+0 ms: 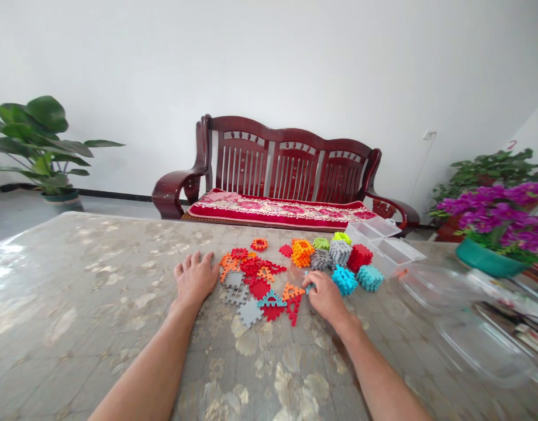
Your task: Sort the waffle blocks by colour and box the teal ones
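Observation:
My left hand (195, 277) lies flat and open on the table (97, 304), fingers spread, just left of a scatter of flat interlocking plastic tiles (255, 280) in red, orange, grey and teal. My right hand (324, 294) rests at the right edge of that scatter, fingers curled on a small blue piece (310, 287); how much of it is gripped is hidden. Behind the right hand stand several assembled tile cubes (339, 257) in orange, green, grey, red and teal.
Clear plastic boxes (385, 242) stand open behind the cubes, and clear lids or trays (479, 339) lie at the right. A pot of purple flowers (501, 219) stands at the table's right edge. A dark red wooden bench (282, 175) stands beyond the table, with a leafy plant (36, 140) at far left.

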A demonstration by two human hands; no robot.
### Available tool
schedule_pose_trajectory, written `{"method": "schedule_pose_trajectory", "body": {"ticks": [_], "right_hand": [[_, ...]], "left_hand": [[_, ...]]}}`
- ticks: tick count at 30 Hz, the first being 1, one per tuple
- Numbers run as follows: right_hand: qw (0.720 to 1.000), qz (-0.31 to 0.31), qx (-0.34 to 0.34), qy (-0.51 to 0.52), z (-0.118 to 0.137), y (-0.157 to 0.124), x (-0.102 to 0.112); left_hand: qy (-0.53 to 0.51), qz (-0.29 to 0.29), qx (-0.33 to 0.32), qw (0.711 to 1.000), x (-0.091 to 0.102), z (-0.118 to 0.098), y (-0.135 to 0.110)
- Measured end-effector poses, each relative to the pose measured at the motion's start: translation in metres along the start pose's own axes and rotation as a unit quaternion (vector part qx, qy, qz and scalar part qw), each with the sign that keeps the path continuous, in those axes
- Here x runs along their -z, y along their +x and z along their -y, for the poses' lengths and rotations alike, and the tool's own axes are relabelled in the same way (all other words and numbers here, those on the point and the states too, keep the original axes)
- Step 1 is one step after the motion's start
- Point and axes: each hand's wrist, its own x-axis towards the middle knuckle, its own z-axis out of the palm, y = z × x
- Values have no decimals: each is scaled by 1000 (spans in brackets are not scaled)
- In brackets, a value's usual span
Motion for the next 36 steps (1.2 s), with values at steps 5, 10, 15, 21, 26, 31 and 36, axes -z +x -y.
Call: {"method": "schedule_pose_trajectory", "body": {"ticks": [5, 10, 15, 21, 26, 31, 36], "right_hand": [[995, -29, -39, -85, 7, -5, 4], [989, -3, -83, -118, 11, -5, 3], [986, 27, -89, -135, 18, -5, 9], [979, 69, -97, -165, 28, -3, 17], [986, 38, -88, -138, 29, -4, 14], [992, -72, -67, -79, 22, 9, 32], [963, -164, -194, -86, -19, 19, 81]], "left_hand": [[0, -1, 1, 1000, 0, 0, 0], [2, -5, 1, 1000, -1, 1, 1], [1, -3, 0, 1000, 0, 0, 1], [-2, -6, -1, 1000, -1, 1, 1], [0, -3, -3, 1000, -2, 2, 2], [4, 0, 0, 1000, -1, 1, 1], [2, 4, 3, 1000, 1, 0, 0]]}}
